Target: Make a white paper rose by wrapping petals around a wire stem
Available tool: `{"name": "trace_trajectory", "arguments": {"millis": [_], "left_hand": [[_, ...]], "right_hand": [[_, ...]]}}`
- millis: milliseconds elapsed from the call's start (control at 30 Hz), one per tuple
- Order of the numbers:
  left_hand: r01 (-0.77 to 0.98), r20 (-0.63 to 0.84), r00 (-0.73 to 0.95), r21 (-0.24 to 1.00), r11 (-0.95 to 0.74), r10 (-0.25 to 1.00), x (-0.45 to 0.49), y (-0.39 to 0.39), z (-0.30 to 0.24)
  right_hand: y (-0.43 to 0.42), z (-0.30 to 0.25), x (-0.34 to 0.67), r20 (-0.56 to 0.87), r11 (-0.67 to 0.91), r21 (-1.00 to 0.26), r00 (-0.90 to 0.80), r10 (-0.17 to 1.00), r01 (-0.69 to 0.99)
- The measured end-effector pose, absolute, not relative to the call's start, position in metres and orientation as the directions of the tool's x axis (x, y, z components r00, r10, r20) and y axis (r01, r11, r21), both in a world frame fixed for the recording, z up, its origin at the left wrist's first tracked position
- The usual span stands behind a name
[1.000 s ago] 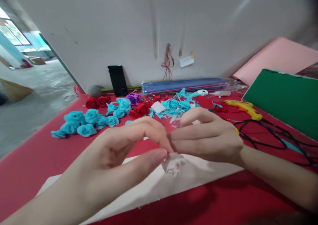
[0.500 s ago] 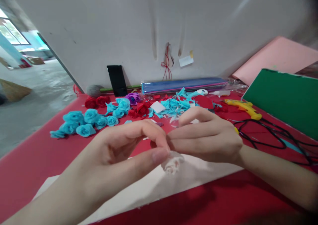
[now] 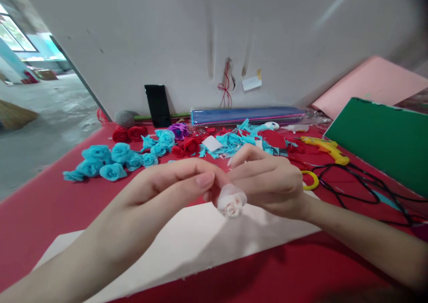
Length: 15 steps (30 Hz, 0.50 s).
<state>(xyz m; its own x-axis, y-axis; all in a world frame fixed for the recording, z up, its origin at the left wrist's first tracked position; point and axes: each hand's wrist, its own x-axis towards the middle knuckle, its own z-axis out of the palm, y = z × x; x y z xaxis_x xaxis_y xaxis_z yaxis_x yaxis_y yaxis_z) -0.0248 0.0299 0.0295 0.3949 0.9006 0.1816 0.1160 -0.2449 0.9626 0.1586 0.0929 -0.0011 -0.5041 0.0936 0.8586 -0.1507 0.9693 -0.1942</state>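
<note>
A small white paper rose (image 3: 231, 201) is held between both hands above a white paper sheet (image 3: 187, 245) on the red table (image 3: 40, 214). My left hand (image 3: 167, 189) pinches it from the left with thumb and fingers closed. My right hand (image 3: 267, 180) grips it from the right, fingers curled round its back. The rose's rolled centre faces me.
Blue paper roses (image 3: 110, 158), red roses (image 3: 129, 133) and a purple one (image 3: 179, 130) lie at the back left, blue scraps (image 3: 234, 141) in the middle. A yellow glue gun (image 3: 323, 147) with black cable (image 3: 364, 187), yellow scissors handle (image 3: 310, 179), green board (image 3: 384, 138), pink board (image 3: 371, 84), black phone (image 3: 157, 105).
Both hands have lifted and turned the white rose so its rolled face shows clearly; the left thumb has moved up over the fingers.
</note>
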Motion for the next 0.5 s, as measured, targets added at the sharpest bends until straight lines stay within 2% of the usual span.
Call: {"name": "trace_trajectory", "arguments": {"millis": [167,300,400,500], "left_hand": [[0.158,0.230,0.350,0.941,-0.299,0.908,-0.0257,0.0311,0.0284],[0.197,0.219,0.367,0.932,-0.306,0.904,-0.0304,0.0303,0.0246],[0.188,0.229,0.310,0.937,-0.295,0.923,-0.0319,0.0298,0.0214],[0.212,0.186,0.323,0.941,-0.262,0.928,-0.0300,0.0307,0.0210]], "right_hand": [[0.0965,-0.0044,0.1586,0.865,0.968,-0.204,-0.489,0.109,-0.145],[0.0954,-0.0029,0.1583,0.847,0.975,-0.192,-0.521,0.106,-0.114],[0.0946,-0.0004,0.1584,0.820,0.982,-0.162,-0.567,0.078,-0.099],[0.0947,0.0013,0.1590,0.799,0.985,-0.140,-0.599,0.054,-0.098]]}}
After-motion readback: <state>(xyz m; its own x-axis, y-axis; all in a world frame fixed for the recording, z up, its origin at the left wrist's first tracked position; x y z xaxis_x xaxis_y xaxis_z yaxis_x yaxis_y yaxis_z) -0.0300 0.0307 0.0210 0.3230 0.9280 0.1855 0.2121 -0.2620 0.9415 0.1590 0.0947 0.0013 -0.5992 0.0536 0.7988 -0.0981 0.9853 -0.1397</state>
